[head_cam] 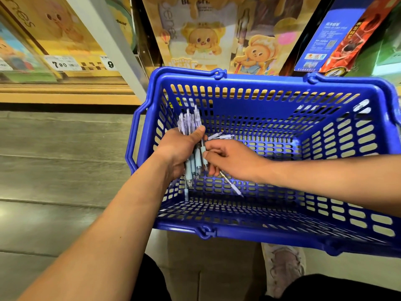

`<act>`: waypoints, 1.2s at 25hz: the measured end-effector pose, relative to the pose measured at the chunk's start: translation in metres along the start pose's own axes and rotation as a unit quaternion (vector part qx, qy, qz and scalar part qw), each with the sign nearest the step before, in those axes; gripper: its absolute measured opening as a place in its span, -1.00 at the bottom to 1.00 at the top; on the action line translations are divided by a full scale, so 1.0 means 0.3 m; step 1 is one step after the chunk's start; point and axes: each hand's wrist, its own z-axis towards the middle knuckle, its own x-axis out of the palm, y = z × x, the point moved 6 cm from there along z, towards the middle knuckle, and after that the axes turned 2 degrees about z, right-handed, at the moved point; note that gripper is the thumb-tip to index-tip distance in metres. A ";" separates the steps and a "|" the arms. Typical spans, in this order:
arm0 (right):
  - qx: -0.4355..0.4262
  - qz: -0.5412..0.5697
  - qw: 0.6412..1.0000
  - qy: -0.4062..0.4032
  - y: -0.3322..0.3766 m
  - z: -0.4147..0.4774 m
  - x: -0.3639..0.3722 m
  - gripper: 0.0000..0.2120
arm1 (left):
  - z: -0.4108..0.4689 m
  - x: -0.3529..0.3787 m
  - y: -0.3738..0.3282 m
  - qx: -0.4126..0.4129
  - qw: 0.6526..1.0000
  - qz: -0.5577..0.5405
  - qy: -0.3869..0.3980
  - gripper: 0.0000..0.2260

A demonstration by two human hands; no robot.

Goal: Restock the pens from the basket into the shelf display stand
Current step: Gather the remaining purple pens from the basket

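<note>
Gathering is the step in hand: pens are being collected out of the basket, and none has yet gone to a display stand, which I cannot make out here. At the left runs the wooden shelf edge (65,94) with its price labels (58,64). Just right of it, over the basket's left side, the left hand (180,148) has its fingers wrapped tight round a bundle of pens (188,124), held roughly upright. They are slim click pens with clear barrels and pale blue grips; the clear ends stand above the fist and the tips hang below it.

The right hand (230,157) meets the bundle's lower end with thumb and fingers curled in; whether it pinches one pen or only steadies the bunch I cannot tell, since the hands overlap. A loose pen (233,186) lies on the floor of the blue basket (260,83) under that hand, and a few more (218,135) lie just beyond it.

Next, probably, the strays want picking up and adding before the bunch is carried to the shelf.
</note>
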 end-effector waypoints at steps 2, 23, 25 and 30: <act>-0.004 0.011 1.000 0.011 0.001 0.004 -0.019 -0.78 | 0.000 -0.006 -0.010 0.006 1.000 0.002 -0.003 -0.75; 0.219 -0.203 0.952 0.072 -0.341 0.227 0.293 -0.65 | -0.008 -0.078 -0.070 0.075 0.994 -0.080 -0.005 -0.85; 0.233 -0.141 0.961 0.053 -0.343 0.217 0.230 -0.67 | -0.008 -0.076 -0.063 0.056 0.995 -0.076 -0.014 -0.93; 0.230 0.046 0.972 0.020 -0.271 0.144 0.031 -0.81 | 0.001 -0.053 -0.037 0.000 0.999 -0.032 -0.042 -0.83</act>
